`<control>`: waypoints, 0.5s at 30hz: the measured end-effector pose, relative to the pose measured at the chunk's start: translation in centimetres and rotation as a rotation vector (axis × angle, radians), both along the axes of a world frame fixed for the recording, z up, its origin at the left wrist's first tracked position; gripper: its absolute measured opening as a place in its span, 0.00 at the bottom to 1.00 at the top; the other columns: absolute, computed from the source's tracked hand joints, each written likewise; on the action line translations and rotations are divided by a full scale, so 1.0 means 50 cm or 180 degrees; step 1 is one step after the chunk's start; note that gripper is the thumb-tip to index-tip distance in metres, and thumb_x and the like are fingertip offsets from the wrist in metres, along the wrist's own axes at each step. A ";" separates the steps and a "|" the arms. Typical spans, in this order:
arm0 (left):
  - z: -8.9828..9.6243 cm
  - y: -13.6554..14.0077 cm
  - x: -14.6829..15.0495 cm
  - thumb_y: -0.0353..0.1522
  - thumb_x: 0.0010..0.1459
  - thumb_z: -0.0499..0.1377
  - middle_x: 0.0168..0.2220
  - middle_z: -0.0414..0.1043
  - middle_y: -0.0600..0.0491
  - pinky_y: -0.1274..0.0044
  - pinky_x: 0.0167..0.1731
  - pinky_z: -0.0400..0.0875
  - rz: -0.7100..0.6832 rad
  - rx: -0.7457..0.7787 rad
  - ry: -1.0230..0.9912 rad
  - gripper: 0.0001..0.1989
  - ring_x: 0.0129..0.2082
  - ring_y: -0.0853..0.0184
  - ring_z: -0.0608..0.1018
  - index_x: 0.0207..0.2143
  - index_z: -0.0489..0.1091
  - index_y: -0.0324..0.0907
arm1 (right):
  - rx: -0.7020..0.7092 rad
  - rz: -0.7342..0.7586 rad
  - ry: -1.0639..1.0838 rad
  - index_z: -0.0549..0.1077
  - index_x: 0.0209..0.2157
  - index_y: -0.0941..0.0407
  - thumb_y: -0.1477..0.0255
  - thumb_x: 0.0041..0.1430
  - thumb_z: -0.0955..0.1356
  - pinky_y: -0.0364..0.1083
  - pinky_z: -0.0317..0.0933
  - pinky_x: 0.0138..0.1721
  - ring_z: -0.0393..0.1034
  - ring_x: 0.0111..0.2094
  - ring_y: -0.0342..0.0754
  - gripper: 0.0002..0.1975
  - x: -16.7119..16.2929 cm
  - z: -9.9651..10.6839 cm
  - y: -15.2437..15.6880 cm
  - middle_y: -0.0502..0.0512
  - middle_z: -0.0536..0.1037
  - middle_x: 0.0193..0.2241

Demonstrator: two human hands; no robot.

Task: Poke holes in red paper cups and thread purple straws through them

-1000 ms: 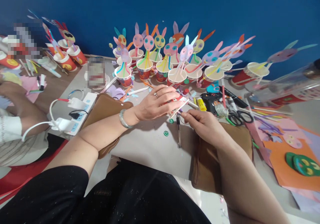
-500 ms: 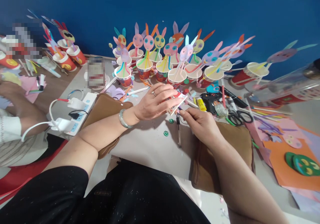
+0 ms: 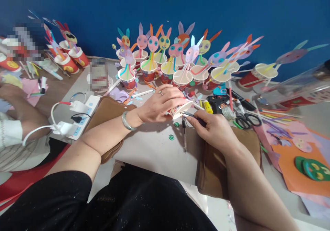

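My left hand [image 3: 165, 102] wraps over a red-and-white patterned paper cup [image 3: 177, 111] lying tilted, its mouth turned toward my right hand. Closed around a slim dark pointed tool [image 3: 195, 117], my right hand [image 3: 212, 129] brings the tip to the cup's mouth; the tool's exact kind is unclear. Just below, a black pen [image 3: 184, 135] lies on the table, with small round green pieces [image 3: 171, 137] to its left. Behind both hands stand several paper cups [image 3: 149, 71] with straws and paper rabbit heads rising out of them.
A brown cushion [image 3: 103, 121] lies under my left forearm, another [image 3: 244, 148] under the right. Left of them is a white power strip [image 3: 87, 112] with cables. Black-handled scissors [image 3: 249, 121], markers and orange paper [image 3: 291, 162] lie right. Another person's arm [image 3: 23, 107] is at far left.
The cup has turned so its mouth shows more toward me. My right hand has shifted slightly right, and the dark tool in it is now visible, its tip at the cup's mouth.
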State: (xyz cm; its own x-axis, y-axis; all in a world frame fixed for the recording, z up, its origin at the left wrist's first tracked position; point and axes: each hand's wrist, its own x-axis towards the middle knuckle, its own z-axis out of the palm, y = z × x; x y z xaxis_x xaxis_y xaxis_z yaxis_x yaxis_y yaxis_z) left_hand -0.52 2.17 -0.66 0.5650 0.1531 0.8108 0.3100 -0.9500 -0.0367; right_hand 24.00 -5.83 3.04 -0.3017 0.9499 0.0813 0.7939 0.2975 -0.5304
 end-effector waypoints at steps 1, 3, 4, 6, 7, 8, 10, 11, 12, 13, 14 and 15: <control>0.000 -0.001 0.000 0.46 0.70 0.54 0.52 0.77 0.44 0.56 0.60 0.72 -0.0032 -0.0052 0.0033 0.22 0.55 0.59 0.80 0.61 0.63 0.46 | -0.0049 0.0047 -0.0044 0.66 0.25 0.53 0.49 0.69 0.63 0.47 0.45 0.28 0.54 0.20 0.44 0.25 0.002 0.000 0.001 0.48 0.63 0.18; 0.001 -0.004 0.000 0.47 0.70 0.55 0.51 0.77 0.45 0.56 0.64 0.70 -0.0066 -0.0129 0.0069 0.23 0.55 0.60 0.80 0.61 0.63 0.46 | -0.0150 0.0116 -0.0108 0.65 0.25 0.53 0.50 0.69 0.63 0.47 0.46 0.28 0.56 0.21 0.44 0.24 0.004 0.002 0.002 0.49 0.63 0.18; 0.001 -0.005 0.000 0.46 0.70 0.55 0.51 0.77 0.45 0.56 0.65 0.68 -0.0091 -0.0150 0.0066 0.23 0.55 0.61 0.80 0.61 0.63 0.46 | -0.0194 0.0149 -0.0124 0.65 0.25 0.53 0.51 0.69 0.63 0.47 0.46 0.28 0.56 0.21 0.45 0.24 0.004 0.003 0.002 0.49 0.63 0.18; 0.000 -0.007 0.001 0.45 0.70 0.55 0.52 0.77 0.45 0.55 0.68 0.66 -0.0156 -0.0200 0.0064 0.23 0.56 0.61 0.79 0.61 0.62 0.45 | -0.0268 0.0231 -0.0117 0.65 0.25 0.53 0.51 0.69 0.63 0.47 0.46 0.29 0.57 0.22 0.45 0.24 0.004 0.006 0.003 0.49 0.63 0.18; -0.001 -0.008 0.001 0.45 0.70 0.55 0.52 0.77 0.45 0.55 0.69 0.64 -0.0186 -0.0244 0.0082 0.23 0.57 0.61 0.79 0.61 0.62 0.45 | -0.0297 0.0280 -0.0099 0.66 0.25 0.53 0.51 0.69 0.62 0.47 0.47 0.29 0.58 0.22 0.45 0.24 0.004 0.008 0.002 0.49 0.63 0.19; -0.002 -0.009 0.001 0.45 0.70 0.55 0.53 0.77 0.45 0.54 0.70 0.63 -0.0207 -0.0302 0.0113 0.23 0.57 0.61 0.79 0.62 0.62 0.45 | -0.0322 0.0330 -0.0075 0.66 0.25 0.53 0.51 0.70 0.62 0.47 0.47 0.29 0.58 0.22 0.45 0.24 0.004 0.009 0.002 0.49 0.64 0.19; -0.003 -0.010 0.000 0.47 0.70 0.55 0.53 0.77 0.44 0.52 0.71 0.60 -0.0217 -0.0442 0.0192 0.24 0.58 0.60 0.79 0.62 0.62 0.46 | -0.0370 0.0426 -0.0018 0.66 0.25 0.53 0.51 0.70 0.62 0.48 0.48 0.29 0.59 0.22 0.45 0.24 0.004 0.013 0.002 0.49 0.64 0.19; -0.003 -0.010 0.000 0.47 0.69 0.55 0.54 0.77 0.44 0.52 0.71 0.59 -0.0222 -0.0496 0.0211 0.24 0.58 0.59 0.78 0.62 0.62 0.46 | -0.0389 0.0465 0.0016 0.66 0.25 0.53 0.51 0.70 0.62 0.47 0.48 0.29 0.59 0.22 0.45 0.24 0.003 0.015 0.002 0.49 0.64 0.19; -0.004 -0.010 0.000 0.48 0.69 0.56 0.54 0.77 0.44 0.52 0.72 0.59 -0.0246 -0.0529 0.0204 0.25 0.58 0.59 0.78 0.62 0.62 0.46 | -0.0402 0.0498 0.0059 0.66 0.25 0.53 0.51 0.70 0.62 0.47 0.48 0.29 0.59 0.22 0.44 0.24 0.003 0.017 0.002 0.49 0.64 0.19; -0.004 -0.010 0.000 0.48 0.69 0.56 0.54 0.76 0.44 0.52 0.72 0.59 -0.0293 -0.0540 0.0165 0.25 0.58 0.59 0.78 0.62 0.62 0.46 | -0.0409 0.0529 0.0109 0.66 0.25 0.53 0.51 0.70 0.62 0.47 0.49 0.29 0.58 0.22 0.44 0.25 0.003 0.018 0.001 0.48 0.64 0.19; -0.004 -0.009 0.001 0.48 0.68 0.57 0.54 0.76 0.43 0.53 0.72 0.59 -0.0356 -0.0537 0.0104 0.26 0.58 0.59 0.78 0.62 0.62 0.46 | -0.0408 0.0557 0.0160 0.65 0.24 0.53 0.52 0.70 0.62 0.47 0.49 0.29 0.58 0.22 0.44 0.25 0.003 0.020 0.001 0.48 0.63 0.19; -0.004 -0.009 0.001 0.47 0.68 0.58 0.54 0.76 0.43 0.53 0.72 0.58 -0.0426 -0.0525 0.0034 0.26 0.58 0.60 0.78 0.62 0.62 0.45 | -0.0401 0.0579 0.0207 0.64 0.24 0.53 0.52 0.71 0.62 0.47 0.49 0.28 0.57 0.22 0.43 0.25 0.003 0.021 0.002 0.48 0.63 0.19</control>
